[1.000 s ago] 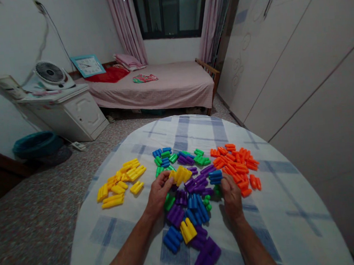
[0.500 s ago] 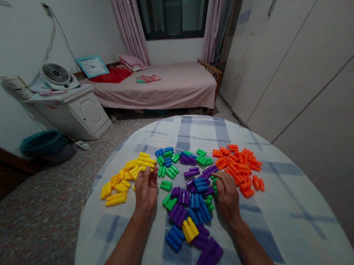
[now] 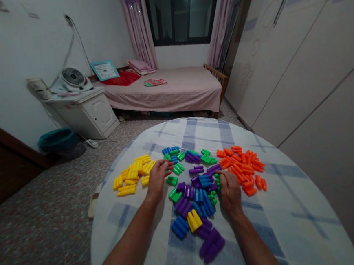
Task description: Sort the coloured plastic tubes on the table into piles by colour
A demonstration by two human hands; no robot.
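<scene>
On the tablecloth lie many plastic tube-shaped blocks in groups by colour. My left hand is over the cloth between the yellow blocks and the green blocks. Its fingers are apart and reach toward the green ones, with nothing visible in them. My right hand rests beside the middle pile with curled fingers on a small green block; the fingertips are partly hidden. Purple blocks and blue blocks form the middle pile, topped by one yellow block. Orange blocks spread out to the right.
The round table has a blue-and-white checked cloth. Beyond it stands a bed with pink bedding. At left are a white cabinet carrying a fan and a teal bin. A wardrobe lines the right side.
My left hand has moved right, away from the yellow blocks toward the green ones. My right hand stays near the same green blocks. The whole view has shifted slightly.
</scene>
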